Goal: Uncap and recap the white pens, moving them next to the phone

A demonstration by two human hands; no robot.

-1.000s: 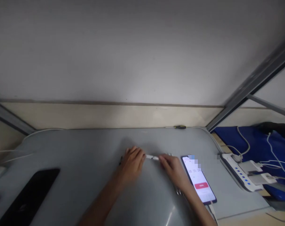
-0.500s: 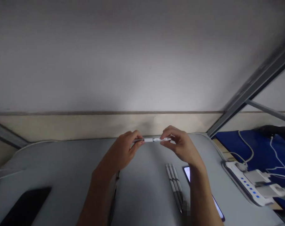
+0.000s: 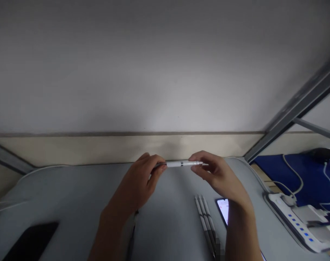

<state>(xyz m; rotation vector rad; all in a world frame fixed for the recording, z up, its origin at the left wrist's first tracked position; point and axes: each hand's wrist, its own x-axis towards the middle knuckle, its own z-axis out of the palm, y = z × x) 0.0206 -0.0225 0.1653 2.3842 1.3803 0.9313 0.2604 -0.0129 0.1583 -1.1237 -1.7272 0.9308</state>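
A white and grey pen (image 3: 174, 164) is held level between my two hands, above the grey table. My left hand (image 3: 143, 175) pinches its darker grip end, and the fingers cover part of it. At the other end, the thumb and fingertips of my right hand (image 3: 215, 170) close round the clear, shiny section; the pen's tip pokes out between them. Below, three similar pens (image 3: 206, 221) lie side by side on the table (image 3: 167, 224), close to my right forearm. A thin dark object (image 3: 132, 232), partly hidden, lies beside my left forearm.
A lit phone (image 3: 223, 210) lies partly under my right forearm. Further right is a white power strip (image 3: 298, 221) with plugs and cables. A black flat object (image 3: 31, 241) rests at the lower left. The wall (image 3: 165, 79) rises behind the table, with a slanted metal post (image 3: 290, 108) at right.
The pen is still in both hands. My right hand has shifted slightly right along it, baring more of the clear section. The whole view has tilted a little.
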